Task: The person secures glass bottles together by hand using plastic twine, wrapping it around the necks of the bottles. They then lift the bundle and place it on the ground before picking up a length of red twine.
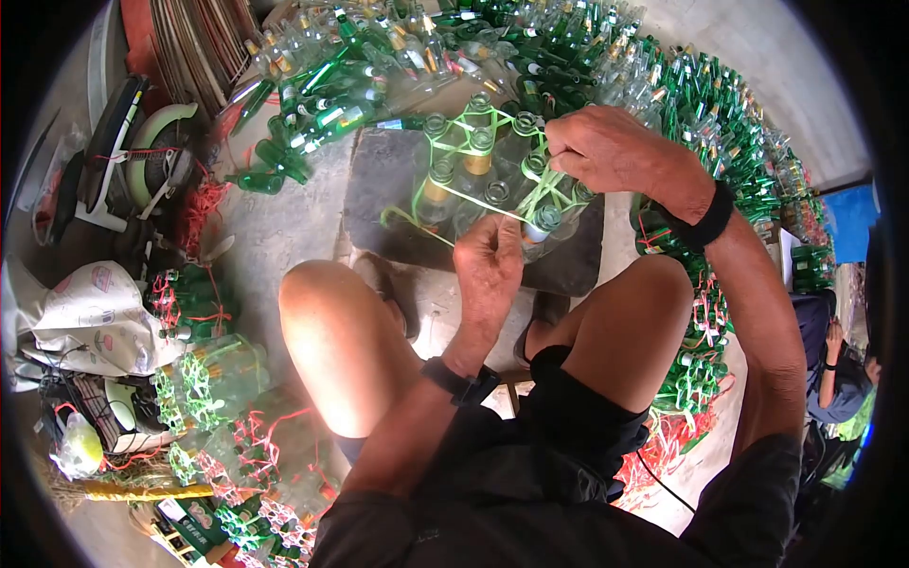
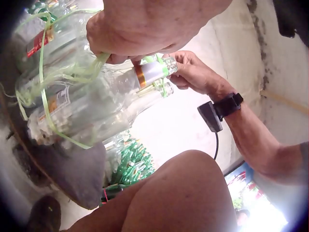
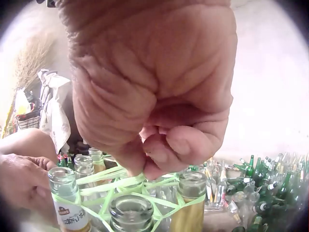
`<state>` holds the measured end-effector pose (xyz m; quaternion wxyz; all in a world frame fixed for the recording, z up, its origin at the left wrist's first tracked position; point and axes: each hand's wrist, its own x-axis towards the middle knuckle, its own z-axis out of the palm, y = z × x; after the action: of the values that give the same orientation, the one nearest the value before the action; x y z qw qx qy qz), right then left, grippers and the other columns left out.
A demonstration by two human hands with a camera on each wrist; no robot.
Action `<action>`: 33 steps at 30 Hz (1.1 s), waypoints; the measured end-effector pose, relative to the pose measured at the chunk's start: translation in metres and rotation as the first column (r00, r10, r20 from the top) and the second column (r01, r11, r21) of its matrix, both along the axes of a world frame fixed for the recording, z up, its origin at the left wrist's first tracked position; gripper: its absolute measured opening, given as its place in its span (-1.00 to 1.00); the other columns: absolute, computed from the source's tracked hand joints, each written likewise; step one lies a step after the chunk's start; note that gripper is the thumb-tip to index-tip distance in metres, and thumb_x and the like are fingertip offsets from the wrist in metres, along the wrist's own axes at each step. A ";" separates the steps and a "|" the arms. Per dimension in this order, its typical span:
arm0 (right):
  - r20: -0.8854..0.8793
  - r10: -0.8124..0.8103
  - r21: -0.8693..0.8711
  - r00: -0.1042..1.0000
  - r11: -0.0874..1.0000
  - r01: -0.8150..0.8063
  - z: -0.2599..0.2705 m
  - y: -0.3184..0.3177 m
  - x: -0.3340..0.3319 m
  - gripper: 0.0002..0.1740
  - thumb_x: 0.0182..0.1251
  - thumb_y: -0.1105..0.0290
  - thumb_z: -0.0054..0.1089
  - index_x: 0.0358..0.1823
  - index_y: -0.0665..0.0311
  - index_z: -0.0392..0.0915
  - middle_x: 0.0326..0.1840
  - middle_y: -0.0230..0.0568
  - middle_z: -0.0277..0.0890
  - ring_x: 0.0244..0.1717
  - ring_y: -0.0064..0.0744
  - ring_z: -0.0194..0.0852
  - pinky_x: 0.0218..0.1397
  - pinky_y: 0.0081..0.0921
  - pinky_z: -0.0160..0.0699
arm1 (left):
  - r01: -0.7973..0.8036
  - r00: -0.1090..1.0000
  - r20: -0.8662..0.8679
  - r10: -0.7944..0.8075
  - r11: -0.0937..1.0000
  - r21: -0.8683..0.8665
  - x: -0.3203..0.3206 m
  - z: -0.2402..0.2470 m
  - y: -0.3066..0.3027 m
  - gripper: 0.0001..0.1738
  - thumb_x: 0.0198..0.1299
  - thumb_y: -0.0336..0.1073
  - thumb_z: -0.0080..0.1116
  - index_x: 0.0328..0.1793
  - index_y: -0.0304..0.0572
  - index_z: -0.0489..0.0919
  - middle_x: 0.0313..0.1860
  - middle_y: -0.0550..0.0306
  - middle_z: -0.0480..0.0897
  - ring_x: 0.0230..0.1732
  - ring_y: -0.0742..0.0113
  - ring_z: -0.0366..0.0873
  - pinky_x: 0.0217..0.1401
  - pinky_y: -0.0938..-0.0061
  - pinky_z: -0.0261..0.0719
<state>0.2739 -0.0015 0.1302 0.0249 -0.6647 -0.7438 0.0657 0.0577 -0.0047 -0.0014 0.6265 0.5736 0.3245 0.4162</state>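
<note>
Several clear glass bottles (image 1: 478, 163) stand grouped on a dark board (image 1: 379, 180), their necks laced together with light green strap (image 1: 473, 201). My left hand (image 1: 490, 270) pinches the strap at the near side of the group, beside a bottle neck. Over the far right of the group, my right hand (image 1: 615, 151) has thumb and fingertips closed on the strap. In the right wrist view the right hand (image 3: 154, 87) pinches green strap (image 3: 106, 181) just above the bottle mouths (image 3: 131, 208). A loose strap end trails at the group's left.
Piles of green and clear bottles (image 1: 720, 123) curve around the back and right. Strapped bottle bundles (image 1: 213, 379) and red strap (image 1: 199, 222) lie at the left, near a white bag (image 1: 99, 317). Bent knees (image 1: 327, 312) flank the board's near side.
</note>
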 end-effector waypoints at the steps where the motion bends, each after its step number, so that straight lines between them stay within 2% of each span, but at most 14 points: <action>1: -0.001 0.001 0.000 1.000 1.000 -0.001 -0.003 0.001 0.001 -0.77 0.29 0.31 0.30 -0.42 0.31 0.57 -0.40 0.05 0.64 -0.23 0.24 0.68 -0.18 0.09 0.60 | -0.001 1.000 -0.001 0.001 1.000 0.000 0.000 -0.001 0.000 -0.65 0.60 -0.29 0.13 -0.30 -0.30 0.68 -0.54 0.48 0.41 -0.47 0.71 0.21 -0.46 0.59 0.19; 3: -0.004 0.027 0.025 1.000 0.999 -0.027 -0.009 0.004 0.005 -0.87 0.32 0.38 0.28 -0.28 0.30 0.59 -0.31 0.06 0.69 -0.18 0.25 0.70 -0.14 0.08 0.63 | 0.020 0.999 0.030 -0.019 1.000 -0.022 0.001 -0.002 0.000 -0.64 0.62 -0.28 0.11 -0.30 -0.30 0.67 -0.55 0.48 0.40 -0.47 0.71 0.21 -0.46 0.59 0.19; 6: -0.035 0.054 0.048 0.998 0.998 -0.052 -0.015 0.003 0.008 -0.93 0.32 0.50 0.24 -0.21 0.28 0.55 -0.26 0.02 0.68 -0.16 0.24 0.69 -0.13 0.07 0.62 | 0.020 0.998 0.062 -0.019 1.000 -0.020 0.005 -0.002 -0.001 -0.62 0.63 -0.28 0.09 -0.30 -0.30 0.66 -0.55 0.48 0.38 -0.48 0.71 0.19 -0.46 0.60 0.18; 9: -0.033 0.059 0.087 0.998 0.995 -0.056 -0.019 0.002 0.005 -0.89 0.31 0.59 0.20 -0.18 0.27 0.50 -0.23 -0.02 0.64 -0.14 0.21 0.67 -0.12 0.06 0.60 | 0.029 0.997 0.072 -0.026 0.999 -0.041 0.006 -0.001 -0.002 -0.63 0.62 -0.30 0.10 -0.32 -0.30 0.65 -0.54 0.49 0.37 -0.47 0.71 0.19 -0.45 0.60 0.18; 10: -0.033 0.057 0.087 0.998 0.995 -0.054 -0.020 0.002 0.005 -0.89 0.31 0.59 0.20 -0.18 0.27 0.50 -0.23 -0.02 0.64 -0.14 0.21 0.67 -0.12 0.06 0.60 | 0.030 0.997 0.073 -0.027 0.999 -0.042 0.006 -0.001 -0.002 -0.63 0.62 -0.30 0.10 -0.32 -0.30 0.65 -0.54 0.49 0.37 -0.47 0.71 0.19 -0.45 0.60 0.18; 12: -0.087 0.039 0.109 0.995 0.994 -0.030 -0.024 0.003 0.005 -0.90 0.32 0.60 0.18 -0.20 0.28 0.47 -0.25 -0.03 0.60 -0.13 0.21 0.64 -0.11 0.06 0.57 | 0.057 0.998 0.028 -0.056 0.998 -0.033 0.005 -0.001 0.000 -0.69 0.61 -0.35 0.07 -0.21 -0.43 0.64 -0.45 0.26 0.58 -0.39 0.62 0.38 -0.37 0.55 0.39; 15: -0.153 0.052 0.126 0.987 0.992 -0.033 -0.027 0.005 0.007 -0.89 0.31 0.61 0.17 -0.19 0.28 0.47 -0.25 -0.02 0.61 -0.14 0.22 0.64 -0.11 0.05 0.57 | 0.047 0.998 0.033 -0.046 0.999 -0.018 0.007 -0.005 -0.001 -0.70 0.61 -0.36 0.08 -0.17 -0.46 0.65 -0.43 0.24 0.61 -0.38 0.61 0.42 -0.34 0.55 0.43; 19: -0.136 0.051 0.137 0.989 0.990 -0.032 -0.034 0.012 0.008 -0.89 0.30 0.62 0.16 -0.21 0.30 0.47 -0.26 0.00 0.60 -0.13 0.21 0.64 -0.13 0.06 0.55 | 0.060 0.998 0.034 -0.058 0.996 -0.063 0.009 -0.007 -0.003 -0.71 0.61 -0.36 0.08 -0.17 -0.46 0.65 -0.42 0.22 0.61 -0.36 0.60 0.44 -0.33 0.54 0.46; 22: -0.139 0.085 0.131 0.987 0.989 -0.067 -0.035 0.019 0.010 -0.92 0.40 0.54 0.17 -0.21 0.37 0.44 -0.28 0.05 0.56 -0.18 0.27 0.57 -0.14 0.03 0.50 | 0.052 0.993 0.105 -0.044 0.996 -0.078 0.012 -0.006 -0.005 -0.71 0.60 -0.37 0.08 -0.15 -0.48 0.64 -0.41 0.19 0.61 -0.35 0.59 0.45 -0.31 0.53 0.48; 25: -0.179 0.086 0.071 0.980 0.995 -0.075 -0.037 0.028 0.012 -0.94 0.37 0.53 0.19 -0.23 0.36 0.51 -0.32 0.08 0.60 -0.20 0.28 0.58 -0.16 0.03 0.53 | 0.023 0.994 0.103 -0.021 1.000 -0.018 0.013 -0.008 -0.004 -0.73 0.59 -0.39 0.07 -0.15 -0.49 0.64 -0.41 0.19 0.61 -0.34 0.58 0.47 -0.30 0.53 0.50; 27: -0.229 0.141 0.093 0.963 0.988 -0.123 -0.035 0.032 0.013 -0.93 0.35 0.50 0.19 -0.27 0.36 0.57 -0.34 0.10 0.63 -0.22 0.28 0.61 -0.16 0.02 0.55 | -0.024 0.993 0.115 0.027 0.999 -0.021 0.016 -0.008 -0.006 -0.65 0.60 -0.34 0.10 -0.33 -0.36 0.59 -0.44 0.40 0.49 -0.36 0.65 0.30 -0.31 0.59 0.34; 30: -0.202 0.156 0.058 0.967 0.987 -0.147 -0.029 0.035 0.011 -0.89 0.33 0.48 0.16 -0.31 0.37 0.61 -0.34 0.10 0.65 -0.22 0.27 0.63 -0.14 0.02 0.58 | -0.022 0.991 0.134 0.029 0.998 -0.058 0.017 -0.006 -0.007 -0.68 0.56 -0.40 0.10 -0.34 -0.35 0.59 -0.44 0.41 0.50 -0.36 0.67 0.30 -0.32 0.59 0.32; 31: -0.201 0.155 0.059 0.967 0.987 -0.146 -0.029 0.037 0.010 -0.89 0.33 0.48 0.16 -0.31 0.37 0.61 -0.34 0.10 0.65 -0.22 0.27 0.63 -0.14 0.02 0.58 | -0.021 0.990 0.135 0.029 0.998 -0.058 0.016 -0.007 -0.006 -0.68 0.56 -0.40 0.10 -0.34 -0.35 0.59 -0.44 0.41 0.50 -0.36 0.67 0.30 -0.32 0.59 0.32; 33: -0.113 0.133 0.004 0.985 0.991 -0.133 -0.029 0.038 0.010 -0.87 0.31 0.48 0.13 -0.35 0.37 0.62 -0.34 0.11 0.65 -0.21 0.25 0.65 -0.13 0.01 0.60 | 0.010 0.993 0.119 -0.008 1.000 -0.018 0.012 -0.009 -0.005 -0.76 0.55 -0.44 0.08 -0.19 -0.49 0.61 -0.42 0.25 0.56 -0.36 0.61 0.40 -0.33 0.56 0.45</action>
<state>0.2836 0.0370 0.1015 0.0616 -0.6089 -0.7837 0.1060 0.0697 -0.0096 -0.0109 0.6518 0.5434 0.2880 0.4437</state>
